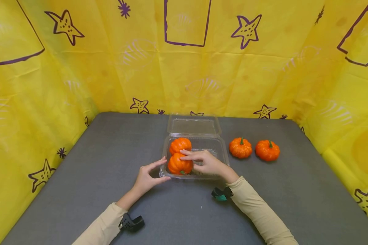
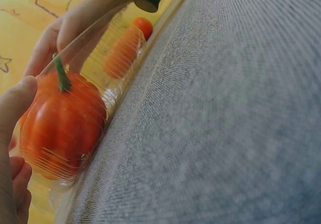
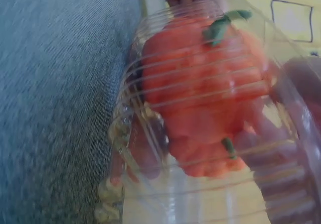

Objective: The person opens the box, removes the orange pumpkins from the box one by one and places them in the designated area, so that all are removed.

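Observation:
A clear plastic clamshell container (image 1: 213,175) stands on the table with its lid (image 1: 194,126) folded back. Two small orange toy pumpkins fill its left side: a rear pumpkin (image 1: 180,145) and a front pumpkin (image 1: 179,165), whose green stem points toward the near wall. My right hand (image 1: 208,162) reaches into the container and holds the front pumpkin from the right, fingers over its top and thumb low at its side. At the container's near left corner, my left hand (image 1: 147,177) grips the rim between thumb and fingers. Through the ribbed wall, the left wrist view shows the front pumpkin (image 2: 65,126).
Right of the container sit two more orange pumpkins, a nearer-in one (image 1: 240,148) and an outer one (image 1: 267,150). Grey cloth covers the table (image 1: 178,214). A yellow patterned curtain (image 1: 184,75) encloses the back and sides.

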Action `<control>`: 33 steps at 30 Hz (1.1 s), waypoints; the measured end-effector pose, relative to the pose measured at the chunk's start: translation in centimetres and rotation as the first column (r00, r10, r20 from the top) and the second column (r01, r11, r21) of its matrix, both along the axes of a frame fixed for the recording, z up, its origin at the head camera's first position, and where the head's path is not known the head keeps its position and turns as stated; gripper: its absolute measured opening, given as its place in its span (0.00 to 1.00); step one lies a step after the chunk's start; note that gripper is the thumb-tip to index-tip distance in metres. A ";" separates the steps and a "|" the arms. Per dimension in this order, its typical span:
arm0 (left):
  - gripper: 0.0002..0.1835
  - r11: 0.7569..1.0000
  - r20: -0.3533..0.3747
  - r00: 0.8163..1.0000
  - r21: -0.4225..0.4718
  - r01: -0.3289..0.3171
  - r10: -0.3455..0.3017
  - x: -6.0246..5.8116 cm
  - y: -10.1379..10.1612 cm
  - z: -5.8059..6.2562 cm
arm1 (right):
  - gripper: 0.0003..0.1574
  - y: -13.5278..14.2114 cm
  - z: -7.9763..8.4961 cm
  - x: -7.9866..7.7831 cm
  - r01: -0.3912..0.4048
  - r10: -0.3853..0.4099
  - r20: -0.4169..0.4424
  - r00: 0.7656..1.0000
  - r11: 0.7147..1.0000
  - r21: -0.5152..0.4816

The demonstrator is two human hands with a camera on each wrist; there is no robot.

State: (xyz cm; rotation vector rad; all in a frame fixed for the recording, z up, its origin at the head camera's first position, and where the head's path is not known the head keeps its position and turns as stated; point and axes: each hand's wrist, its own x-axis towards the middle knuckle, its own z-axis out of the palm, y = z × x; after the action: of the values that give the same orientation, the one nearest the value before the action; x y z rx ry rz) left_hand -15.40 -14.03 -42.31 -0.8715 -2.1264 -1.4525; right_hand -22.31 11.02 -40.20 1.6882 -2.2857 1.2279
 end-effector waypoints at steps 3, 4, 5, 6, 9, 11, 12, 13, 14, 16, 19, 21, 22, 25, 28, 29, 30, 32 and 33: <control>0.30 1.000 -0.005 1.000 0.001 -0.002 0.002 0.0 0.0 0.0 | 0.34 0.2 -0.4 -0.2 0.000 0.000 0.000 1.000 0.999 0.044; 0.30 1.000 -0.006 1.000 0.002 -0.004 0.004 0.0 0.0 0.0 | 0.36 0.1 -0.4 -0.2 -0.001 0.001 -0.002 1.000 0.999 0.054; 0.30 1.000 -0.014 1.000 0.001 -0.007 0.007 0.0 0.0 0.0 | 0.36 0.1 -0.5 -0.2 -0.001 0.001 -0.003 1.000 0.998 0.062; 0.30 1.000 -0.020 1.000 -0.001 -0.008 0.008 0.0 0.0 0.1 | 0.36 0.1 -0.5 -0.2 0.002 -0.001 -0.015 1.000 0.997 0.072; 0.30 1.000 -0.017 1.000 0.001 -0.012 0.012 0.1 0.0 0.1 | 0.38 -0.1 -0.6 -0.1 0.029 -0.021 -0.079 0.997 0.995 0.100; 0.30 1.000 -0.007 1.000 -0.001 -0.011 0.011 0.1 0.0 0.1 | 0.39 -0.2 -0.7 0.0 0.054 -0.040 -0.131 0.991 0.993 0.105; 0.30 1.000 0.004 1.000 0.000 -0.010 0.010 0.1 0.0 0.1 | 0.40 -0.2 -0.8 0.0 0.070 -0.052 -0.160 0.986 0.992 0.106; 0.29 1.000 0.014 1.000 0.001 -0.010 0.010 0.2 0.0 0.1 | 0.40 -0.2 -0.8 0.0 0.084 -0.064 -0.183 0.981 0.991 0.104; 0.30 1.000 0.019 1.000 -0.001 -0.009 0.009 0.2 0.0 0.2 | 0.40 -0.2 -0.8 0.1 0.095 -0.074 -0.201 0.977 0.991 0.099; 0.29 1.000 0.028 1.000 -0.002 -0.008 0.008 0.2 0.0 0.2 | 0.40 -0.1 -0.8 0.1 0.106 -0.084 -0.227 0.970 0.991 0.085; 0.30 1.000 0.028 1.000 -0.004 -0.008 0.008 0.2 0.1 0.1 | 0.39 0.0 -0.7 0.2 0.110 -0.089 -0.241 0.966 0.991 0.075; 0.30 1.000 0.024 1.000 -0.004 -0.007 0.007 0.1 0.1 0.1 | 0.38 0.0 -0.6 0.3 0.112 -0.090 -0.243 0.966 0.991 0.075; 0.30 1.000 0.023 1.000 -0.003 -0.007 0.007 0.1 0.1 0.1 | 0.38 0.0 -0.5 0.3 0.113 -0.092 -0.243 0.966 0.991 0.074; 0.30 1.000 0.017 1.000 -0.001 -0.008 0.008 0.2 0.0 -0.1 | 0.37 0.1 -0.5 0.4 0.127 -0.108 -0.239 0.965 0.990 0.065; 0.29 1.000 0.018 1.000 0.003 -0.010 0.010 0.1 0.0 -0.1 | 0.38 0.1 -0.4 0.4 0.143 -0.134 -0.219 0.967 0.989 0.030; 0.29 1.000 0.017 1.000 0.003 -0.011 0.011 0.1 0.0 -0.1 | 0.38 0.1 -0.4 0.4 0.146 -0.141 -0.204 0.969 0.989 0.012; 0.30 1.000 0.018 1.000 0.004 -0.013 0.013 0.1 0.0 -0.1 | 0.38 0.1 -0.3 0.4 0.147 -0.146 -0.187 0.971 0.989 -0.007; 0.30 1.000 0.016 1.000 0.003 -0.018 0.017 0.1 0.0 -0.1 | 0.38 0.2 -0.1 0.4 0.149 -0.154 -0.158 0.975 0.988 -0.044; 0.30 1.000 0.015 1.000 0.004 -0.020 0.019 0.1 0.0 -0.1 | 0.38 0.2 0.0 0.4 0.149 -0.156 -0.145 0.977 0.987 -0.056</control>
State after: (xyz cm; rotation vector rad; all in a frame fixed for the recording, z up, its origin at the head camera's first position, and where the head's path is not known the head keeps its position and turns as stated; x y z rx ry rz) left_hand -15.27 -14.06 -42.36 -0.8387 -2.1365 -1.4572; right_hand -21.88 11.26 -40.25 1.5023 -2.2346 1.0762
